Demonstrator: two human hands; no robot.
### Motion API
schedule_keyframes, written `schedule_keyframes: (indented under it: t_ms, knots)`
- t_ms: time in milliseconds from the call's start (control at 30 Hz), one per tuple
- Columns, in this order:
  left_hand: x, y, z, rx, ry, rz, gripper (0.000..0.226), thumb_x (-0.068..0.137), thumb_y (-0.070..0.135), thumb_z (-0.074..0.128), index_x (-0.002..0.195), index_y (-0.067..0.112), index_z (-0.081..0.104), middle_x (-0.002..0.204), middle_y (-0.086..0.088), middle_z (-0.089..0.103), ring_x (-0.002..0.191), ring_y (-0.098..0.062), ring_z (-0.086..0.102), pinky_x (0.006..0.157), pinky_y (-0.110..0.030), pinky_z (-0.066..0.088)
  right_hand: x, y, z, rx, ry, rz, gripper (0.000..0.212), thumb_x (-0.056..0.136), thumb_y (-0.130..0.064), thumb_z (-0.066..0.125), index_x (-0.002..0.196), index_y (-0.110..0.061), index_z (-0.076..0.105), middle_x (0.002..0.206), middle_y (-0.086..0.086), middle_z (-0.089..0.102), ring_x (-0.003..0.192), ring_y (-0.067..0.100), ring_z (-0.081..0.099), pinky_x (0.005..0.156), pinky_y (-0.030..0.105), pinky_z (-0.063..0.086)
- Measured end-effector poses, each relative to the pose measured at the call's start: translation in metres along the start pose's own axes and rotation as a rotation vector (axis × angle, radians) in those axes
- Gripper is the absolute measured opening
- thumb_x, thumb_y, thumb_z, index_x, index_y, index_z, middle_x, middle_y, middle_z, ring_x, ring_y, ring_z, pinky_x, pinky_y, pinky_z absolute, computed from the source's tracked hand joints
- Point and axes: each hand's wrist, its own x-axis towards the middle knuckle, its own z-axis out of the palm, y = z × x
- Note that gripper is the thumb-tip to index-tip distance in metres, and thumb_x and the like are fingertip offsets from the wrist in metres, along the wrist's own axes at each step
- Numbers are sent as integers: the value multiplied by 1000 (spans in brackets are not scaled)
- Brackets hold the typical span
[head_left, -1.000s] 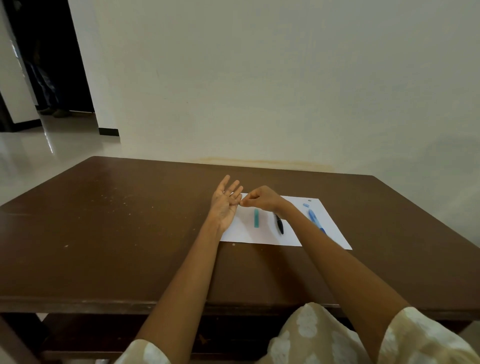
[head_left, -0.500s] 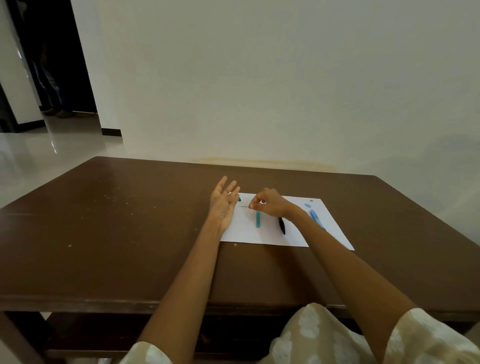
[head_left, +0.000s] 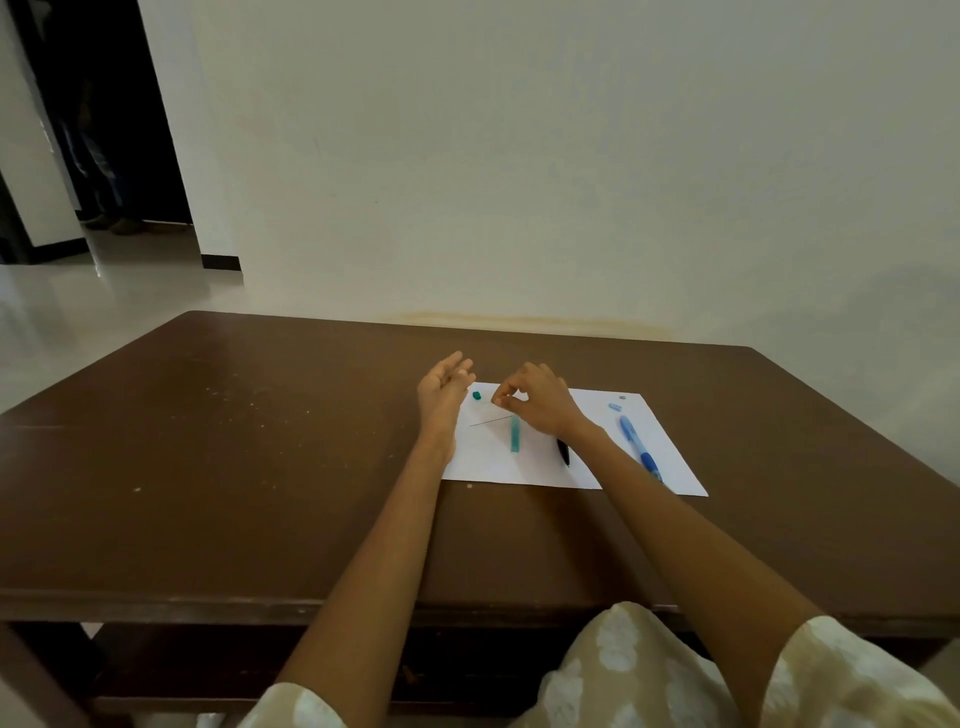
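Observation:
A white sheet of paper lies on the brown table. On the sheet are a teal tube, a tiny teal cap and a thin dark lead. My left hand is raised at the sheet's left edge, palm turned inward and fingers straight. Just above the lead, my right hand hovers with curled fingers and its thumb and forefinger tips pinched together. Whether anything sits between those tips is too small to see.
A blue mechanical pencil lies on the right part of the sheet, with a small light-blue piece beyond it. A black pen tip shows under my right wrist. The wall stands behind the table and a doorway is at far left.
My right hand left my left palm and moved right and down over the paper. The tiny teal cap and the thin lead now show on the sheet. My left hand stayed put.

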Motion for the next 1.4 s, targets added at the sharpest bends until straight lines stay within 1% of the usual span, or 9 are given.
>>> schedule_keyframes:
  t_ms: [233, 500, 633, 733, 867, 1033, 1100, 1267, 1400]
  knots:
    - [-6, -6, 3, 454, -51, 270, 24, 83, 21, 68, 105, 9, 69, 110, -6, 67, 102, -15, 60, 83, -21, 44, 0, -2, -1, 235, 123, 73, 25, 93, -28, 59, 101, -10, 73, 106, 7, 69, 106, 24, 53, 88, 38, 42]
    - [-9, -3, 4, 540, -23, 314, 17, 84, 15, 67, 96, 4, 70, 108, -11, 67, 105, -19, 58, 85, -21, 41, -4, 0, 1, 262, 160, 91, 22, 92, -29, 59, 98, -13, 74, 103, 3, 69, 103, 21, 54, 88, 40, 45]
    - [-8, -5, 5, 553, -9, 299, 14, 85, 16, 65, 93, 5, 69, 106, -10, 66, 103, -19, 57, 83, -21, 40, -5, 2, -1, 289, 174, 192, 29, 92, -31, 59, 109, -10, 67, 113, 7, 65, 106, 22, 59, 82, 25, 42]
    - [-5, -7, 5, 550, 3, 283, 12, 87, 16, 63, 90, 5, 69, 105, -10, 67, 103, -18, 57, 84, -20, 38, -5, 2, 0, 264, 59, 445, 44, 90, -39, 60, 121, -9, 54, 122, 9, 62, 110, 23, 59, 84, 27, 41]
    - [-3, -7, 5, 570, 16, 271, 10, 87, 14, 62, 88, 6, 68, 106, -9, 66, 102, -15, 55, 83, -20, 38, -6, -18, 0, -15, -188, 505, 62, 83, -43, 67, 128, -7, 45, 120, 10, 61, 107, 24, 60, 77, 28, 42]
    - [-4, -8, 4, 558, 4, 265, 10, 87, 13, 62, 89, 5, 68, 105, -10, 66, 103, -18, 57, 84, -21, 39, -4, -30, -6, -22, -194, 536, 42, 84, -24, 68, 119, -8, 50, 87, 5, 57, 73, 16, 60, 71, 25, 51]
    - [-5, -8, 4, 557, 8, 258, 10, 87, 14, 62, 88, 5, 68, 106, -10, 66, 104, -19, 56, 85, -22, 39, -3, -29, -12, 39, -214, 560, 27, 85, -18, 65, 106, -8, 52, 77, 5, 56, 59, 14, 58, 63, 23, 53]
    - [-3, -9, 4, 553, 3, 263, 11, 87, 15, 62, 90, 6, 68, 108, -10, 65, 106, -19, 55, 86, -23, 39, -6, -16, -28, 312, -147, 646, 14, 88, -11, 59, 98, -2, 54, 88, 13, 58, 70, 19, 57, 82, 29, 54]
    - [-3, -11, 5, 537, 3, 270, 9, 87, 15, 62, 89, 8, 67, 106, -9, 65, 102, -17, 56, 83, -23, 40, -12, -9, -33, 835, 48, 714, 13, 93, -10, 57, 100, 1, 58, 88, 11, 56, 81, 21, 62, 87, 32, 56]
